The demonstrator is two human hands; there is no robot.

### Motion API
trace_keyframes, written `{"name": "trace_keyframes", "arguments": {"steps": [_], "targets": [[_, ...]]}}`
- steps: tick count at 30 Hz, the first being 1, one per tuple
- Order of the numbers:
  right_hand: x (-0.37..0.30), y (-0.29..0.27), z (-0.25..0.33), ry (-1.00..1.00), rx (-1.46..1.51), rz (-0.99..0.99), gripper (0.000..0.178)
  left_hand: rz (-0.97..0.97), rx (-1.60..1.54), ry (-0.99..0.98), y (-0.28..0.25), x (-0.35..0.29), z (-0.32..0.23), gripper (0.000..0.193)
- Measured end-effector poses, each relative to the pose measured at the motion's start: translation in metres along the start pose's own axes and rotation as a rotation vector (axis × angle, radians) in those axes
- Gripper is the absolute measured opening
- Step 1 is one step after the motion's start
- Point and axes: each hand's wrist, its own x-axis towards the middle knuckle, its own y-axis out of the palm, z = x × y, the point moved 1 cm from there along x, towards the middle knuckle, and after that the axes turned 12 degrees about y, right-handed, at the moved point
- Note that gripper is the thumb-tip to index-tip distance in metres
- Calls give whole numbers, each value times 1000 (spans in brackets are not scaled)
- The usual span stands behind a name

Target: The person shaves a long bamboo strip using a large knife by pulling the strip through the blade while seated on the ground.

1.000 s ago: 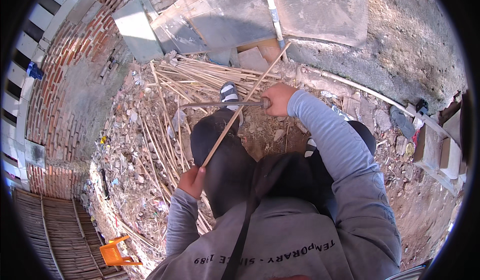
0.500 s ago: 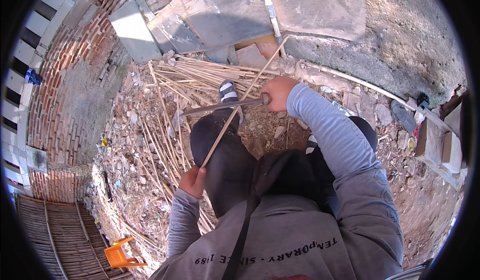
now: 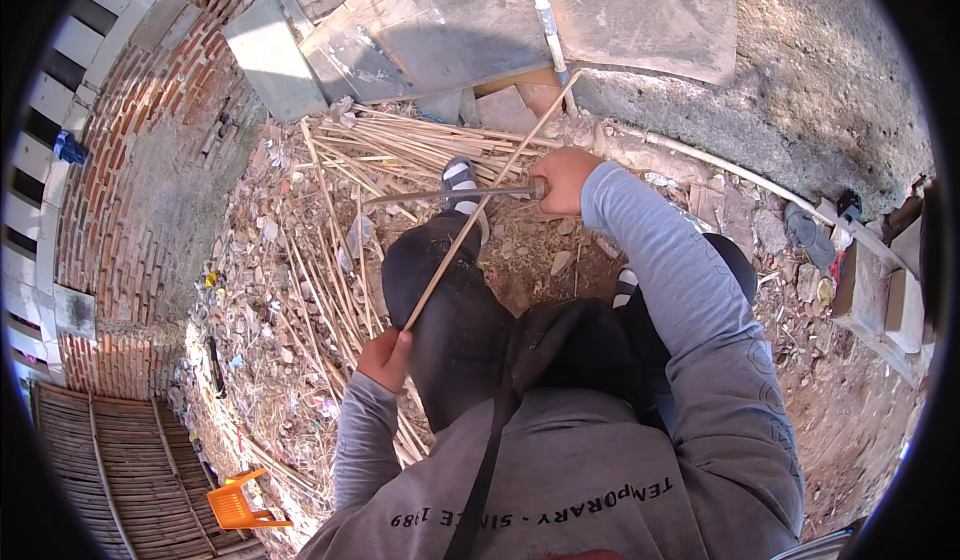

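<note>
Dark print (image 3: 532, 511), letters plus digits, upside down across grey shirt (image 3: 570, 445); outlined marks (image 3: 774, 397) on right sleeve (image 3: 680, 290), unreadable.

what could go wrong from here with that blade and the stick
The blade crosses the stick, whose lower end the left hand grips; a slide down the stick might cut that hand. Seen from above, the blade also passes over the left foot, so a slip could perhaps reach it. Loose sticks lie around that foot and might trip the person.
</note>
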Motion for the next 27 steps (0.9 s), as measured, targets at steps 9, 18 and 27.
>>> {"name": "trace_keyframes", "arguments": {"steps": [9,18,27], "targets": [[19,14,-46,170,175,-121,40,-20,66,13,-1,-2,1,57],[9,-1,-31,197,228,83,45,-26,31,31,0,2,-2,52],[6,11,-2,9,54,-53,35,-46,25,68,3,0,4,54]]}}
